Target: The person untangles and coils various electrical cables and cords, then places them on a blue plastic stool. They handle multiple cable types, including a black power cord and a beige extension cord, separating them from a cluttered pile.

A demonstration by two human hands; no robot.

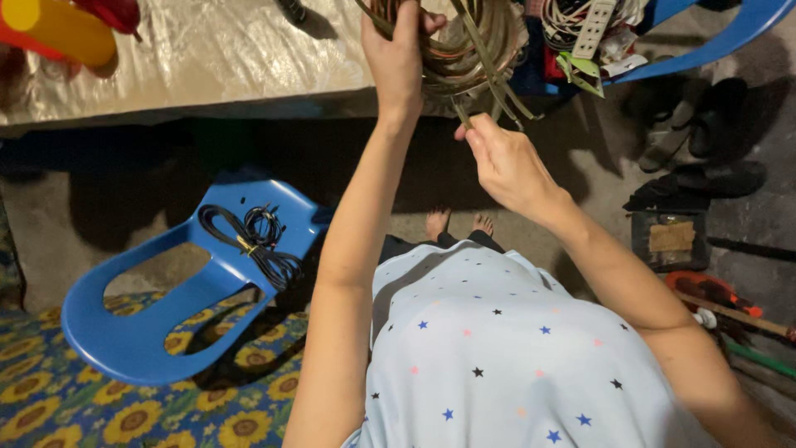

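Gripping a coil [464, 50] of flat strips at 12 o'clock above the tabletop [207, 58], the left hand [398, 58] clenches its rim; the right hand [502, 162] pinches a loose strip end. It looks light, springy, stiff-edged; best held at the bundled rim.

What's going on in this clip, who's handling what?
A person looks down at their own two hands, raised in front of a table covered in clear plastic. The left hand grips a coil of flat brownish cable, while the right hand pinches one of its loose ends hanging below. Beside them, a blue plastic chair carries a bundle of black cable. A second blue chair at the upper right holds a white power strip.
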